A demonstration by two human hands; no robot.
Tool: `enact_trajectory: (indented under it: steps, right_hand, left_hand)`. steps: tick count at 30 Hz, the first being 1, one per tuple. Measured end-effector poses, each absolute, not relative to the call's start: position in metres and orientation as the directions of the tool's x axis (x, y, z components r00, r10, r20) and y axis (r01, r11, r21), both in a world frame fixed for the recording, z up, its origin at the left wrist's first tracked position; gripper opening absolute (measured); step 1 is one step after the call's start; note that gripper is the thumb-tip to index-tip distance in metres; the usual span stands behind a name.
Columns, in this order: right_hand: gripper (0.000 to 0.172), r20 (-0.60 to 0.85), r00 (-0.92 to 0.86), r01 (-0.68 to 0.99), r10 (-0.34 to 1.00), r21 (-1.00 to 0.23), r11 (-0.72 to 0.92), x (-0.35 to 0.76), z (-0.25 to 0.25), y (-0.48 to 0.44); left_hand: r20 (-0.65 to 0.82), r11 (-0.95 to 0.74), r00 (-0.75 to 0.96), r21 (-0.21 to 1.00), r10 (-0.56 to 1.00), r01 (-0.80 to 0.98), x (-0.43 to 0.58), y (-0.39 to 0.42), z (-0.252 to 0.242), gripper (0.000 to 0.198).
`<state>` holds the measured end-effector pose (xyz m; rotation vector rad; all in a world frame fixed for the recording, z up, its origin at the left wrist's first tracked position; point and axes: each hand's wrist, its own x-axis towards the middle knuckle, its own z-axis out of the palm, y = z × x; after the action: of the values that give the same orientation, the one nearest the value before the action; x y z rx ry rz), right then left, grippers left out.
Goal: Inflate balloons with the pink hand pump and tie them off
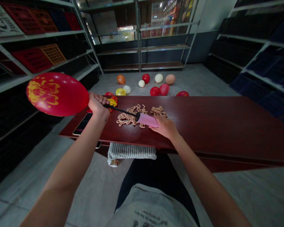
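Note:
A big red balloon [72,94] with yellow printed figures is swollen with air at the left. My left hand [97,102] is closed around its neck and the black nozzle end of a hand pump. From there a black rod runs right to the pump's pink barrel [148,120]. My right hand [164,126] grips the barrel's far end, its fingers partly hidden. Beneath the pump, a heap of long, curled, beige balloons [126,119] lies on the dark red table [215,126]. Several uninflated red and yellow balloons [112,102] lie just beyond my left hand.
A phone [81,124] rests at the table's left edge. Inflated balloons, among them an orange one [121,79] and a white one [158,78], lie on the floor behind the table. Metal shelves [161,49] stand behind and at both sides. A grey ribbed cloth [132,150] hangs below the front edge.

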<state>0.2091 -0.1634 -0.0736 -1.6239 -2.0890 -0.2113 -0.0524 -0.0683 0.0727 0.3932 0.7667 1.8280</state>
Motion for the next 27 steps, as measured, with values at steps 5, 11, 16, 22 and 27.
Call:
enact_trajectory:
  steps: [5,11,16,22,27]
  right_hand:
    - [0.049,0.5,-0.177,0.922,0.848,-0.219,0.321,0.21,-0.076,-0.163]
    - [0.049,0.542,-0.074,0.907,0.837,-0.312,0.282,0.215,-0.078,-0.164]
    - [0.048,0.583,0.04,0.906,0.811,-0.364,0.218,0.221,-0.077,-0.167]
    - [0.049,0.603,0.116,0.894,0.789,-0.41,0.182,0.223,-0.078,-0.165]
    - [0.049,0.569,0.179,0.906,0.803,-0.414,0.092,0.223,-0.078,-0.163]
  left_hand:
    - [0.05,-0.318,-0.394,0.687,0.918,-0.653,-0.049,-0.081,0.091,0.047]
    - [0.306,-0.42,-0.289,0.705,0.907,-0.571,-0.002,-0.09,0.128,0.053]
    - [0.406,-0.46,-0.22,0.73,0.887,-0.506,0.045,-0.088,0.148,0.056]
    - [0.402,-0.418,-0.154,0.731,0.903,-0.54,0.095,-0.078,0.123,0.057]
    - [0.205,-0.232,-0.113,0.793,0.972,-0.564,0.126,-0.079,0.078,0.055]
